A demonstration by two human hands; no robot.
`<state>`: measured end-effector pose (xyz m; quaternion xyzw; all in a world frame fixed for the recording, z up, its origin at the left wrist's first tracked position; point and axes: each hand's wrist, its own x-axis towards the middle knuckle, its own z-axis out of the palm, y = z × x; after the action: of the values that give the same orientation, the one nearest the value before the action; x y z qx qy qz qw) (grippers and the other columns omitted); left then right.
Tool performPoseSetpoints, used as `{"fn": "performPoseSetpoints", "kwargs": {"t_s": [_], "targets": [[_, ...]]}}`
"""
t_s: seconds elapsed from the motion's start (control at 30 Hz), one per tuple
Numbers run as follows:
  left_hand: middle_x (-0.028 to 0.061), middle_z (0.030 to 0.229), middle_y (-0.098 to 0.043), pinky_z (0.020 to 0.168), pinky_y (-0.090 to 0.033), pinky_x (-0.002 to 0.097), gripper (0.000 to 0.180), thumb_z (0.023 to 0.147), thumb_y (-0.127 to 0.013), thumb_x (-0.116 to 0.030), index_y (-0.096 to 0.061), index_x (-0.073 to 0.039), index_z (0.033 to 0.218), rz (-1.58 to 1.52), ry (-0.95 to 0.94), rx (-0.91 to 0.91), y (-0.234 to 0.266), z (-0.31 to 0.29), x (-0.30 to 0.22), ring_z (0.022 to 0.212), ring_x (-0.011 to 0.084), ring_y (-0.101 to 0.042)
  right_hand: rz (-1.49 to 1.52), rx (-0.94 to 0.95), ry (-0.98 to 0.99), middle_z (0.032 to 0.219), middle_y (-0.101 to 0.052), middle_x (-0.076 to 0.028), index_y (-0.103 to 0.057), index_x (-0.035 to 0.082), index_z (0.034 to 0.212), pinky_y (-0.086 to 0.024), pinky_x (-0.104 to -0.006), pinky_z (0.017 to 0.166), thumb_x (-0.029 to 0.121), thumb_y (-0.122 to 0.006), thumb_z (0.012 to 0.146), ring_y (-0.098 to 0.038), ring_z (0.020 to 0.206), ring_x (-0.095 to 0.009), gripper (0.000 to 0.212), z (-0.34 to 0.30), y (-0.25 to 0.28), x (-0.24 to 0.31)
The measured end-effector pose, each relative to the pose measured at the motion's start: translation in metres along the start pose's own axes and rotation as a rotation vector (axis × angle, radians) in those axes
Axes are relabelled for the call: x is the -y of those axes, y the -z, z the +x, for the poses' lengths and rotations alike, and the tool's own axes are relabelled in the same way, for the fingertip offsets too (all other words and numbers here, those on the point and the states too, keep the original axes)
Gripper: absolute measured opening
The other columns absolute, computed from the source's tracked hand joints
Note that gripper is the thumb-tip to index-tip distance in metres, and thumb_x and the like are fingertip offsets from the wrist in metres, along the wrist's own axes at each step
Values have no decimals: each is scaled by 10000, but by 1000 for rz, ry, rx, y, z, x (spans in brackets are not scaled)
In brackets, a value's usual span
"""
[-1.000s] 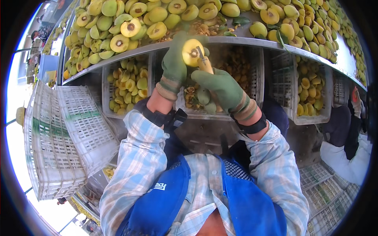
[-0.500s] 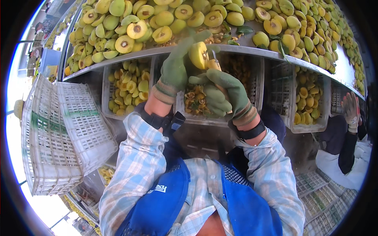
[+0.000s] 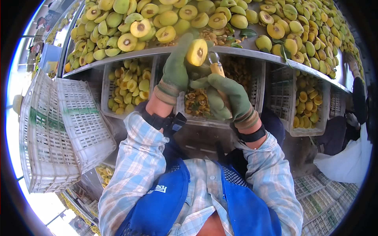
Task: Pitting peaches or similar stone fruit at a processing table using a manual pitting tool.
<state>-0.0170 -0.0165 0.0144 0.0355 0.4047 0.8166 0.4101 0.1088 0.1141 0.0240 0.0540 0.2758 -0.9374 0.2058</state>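
Note:
My left hand, in a green glove with a striped brown cuff, grips a yellow peach half by its edge. The cut face is turned up and shows a brown pit hollow; whether a pit is inside I cannot tell. My right hand, gloved alike, is closed round a pitting tool with a wooden handle and a metal loop at its tip. That loop stands just right of the peach half, apart from it. Under both hands sits a crate of brown pits and scraps.
Halved peaches are heaped on a metal-edged table. Crates of peach halves stand left and right below it. White crates lean at far left. A co-worker's dark-sleeved arm reaches to the table at right.
The tool's loop has come away from the peach half, and the half is turned so its cut face shows more. At right, the co-worker's arm has moved up to the table.

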Motion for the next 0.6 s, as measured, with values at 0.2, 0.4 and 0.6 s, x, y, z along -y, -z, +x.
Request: {"fn": "performPoseSetpoints", "kwargs": {"t_s": [0.2,0.4,0.6], "targets": [[232,1098,-628,747,-587,394,630,988,-386,-479,-527,92,1213,80,31,-38,-3,1,3,896,314,-663,-227,-290,-41,585,-570,-40,-638,-38,1059,-382,-230,364,298,-532,955,-482,392,-113,367,3,-12,-1],[207,1104,-636,715,-587,394,619,986,-393,-471,-550,93,1188,85,25,-87,-4,2,8,887,315,-665,-239,-327,-53,597,-585,-46,-626,-20,1038,-408,-236,367,296,-579,933,-519,418,-110,336,2,-16,-3],[206,1084,-644,696,-582,388,609,987,-376,-468,-583,86,1137,158,-4,-115,-5,0,8,837,307,-670,-427,-319,-90,593,-589,-55,-602,-24,1006,-422,-243,367,314,-592,913,-538,408,-121,351,1,-15,-3]]}}
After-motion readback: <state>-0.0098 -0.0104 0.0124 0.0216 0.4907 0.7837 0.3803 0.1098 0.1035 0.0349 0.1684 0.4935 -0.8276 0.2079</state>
